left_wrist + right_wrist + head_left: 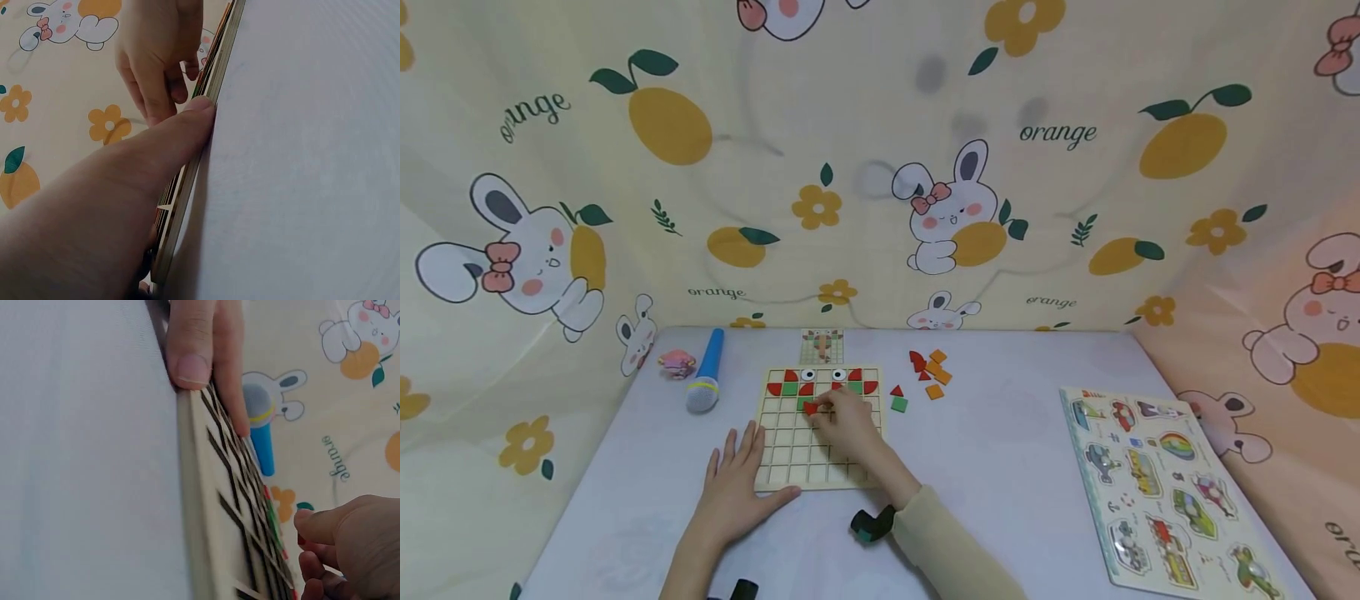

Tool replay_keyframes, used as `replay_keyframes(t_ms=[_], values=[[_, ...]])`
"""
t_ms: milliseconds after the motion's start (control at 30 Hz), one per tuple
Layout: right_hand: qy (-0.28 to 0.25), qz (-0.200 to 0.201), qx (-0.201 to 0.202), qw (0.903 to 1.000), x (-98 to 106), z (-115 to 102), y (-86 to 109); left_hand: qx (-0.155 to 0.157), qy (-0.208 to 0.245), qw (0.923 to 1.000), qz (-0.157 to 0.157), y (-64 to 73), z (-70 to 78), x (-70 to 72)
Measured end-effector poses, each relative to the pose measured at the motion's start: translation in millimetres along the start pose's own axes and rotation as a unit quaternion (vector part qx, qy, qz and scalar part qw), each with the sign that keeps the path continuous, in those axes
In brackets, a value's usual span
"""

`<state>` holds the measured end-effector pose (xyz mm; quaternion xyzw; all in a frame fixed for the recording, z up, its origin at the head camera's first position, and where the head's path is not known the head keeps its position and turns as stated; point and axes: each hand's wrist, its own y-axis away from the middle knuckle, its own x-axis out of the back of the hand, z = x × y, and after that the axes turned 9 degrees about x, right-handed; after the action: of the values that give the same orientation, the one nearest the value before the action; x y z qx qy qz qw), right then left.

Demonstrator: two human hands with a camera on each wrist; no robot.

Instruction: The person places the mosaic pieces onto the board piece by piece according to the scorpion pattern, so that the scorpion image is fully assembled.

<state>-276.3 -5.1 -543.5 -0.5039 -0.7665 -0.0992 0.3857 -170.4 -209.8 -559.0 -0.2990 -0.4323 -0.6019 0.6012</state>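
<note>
A pale grid board [782,458] lies on the table, its upper rows holding red and green pieces and two eye discs [838,375]. Thumb and fingers of my right hand [850,425] pinch a small red piece [810,407] over the board, beside a green square [802,402]. In the right wrist view, a bit of that red piece [301,539] shows at the thumb tip; its full outline is hidden. My left hand [737,483] rests with fingers spread along the board's left side, its thumb [200,106] at the near edge.
Loose orange squares [934,391], red pieces [917,360] and a green square [898,404] lie right of the board. A pattern card [822,346] sits behind it. A toy microphone [706,375] and pink toy [677,363] stand left; a picture puzzle [1150,492] lies far right.
</note>
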Motion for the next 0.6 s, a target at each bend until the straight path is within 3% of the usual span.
replay_keyframes(t_ms=[333,600], values=[[0.047,0.006,0.010,0.9988,-12,4,6.8,0.009,-0.001,0.9999,-0.008,0.6,2.2,1.1],[0.036,0.027,0.024,0.9987,-16,8,10.8,0.014,-0.008,0.9998,-0.015,1.1,3.8,3.1]])
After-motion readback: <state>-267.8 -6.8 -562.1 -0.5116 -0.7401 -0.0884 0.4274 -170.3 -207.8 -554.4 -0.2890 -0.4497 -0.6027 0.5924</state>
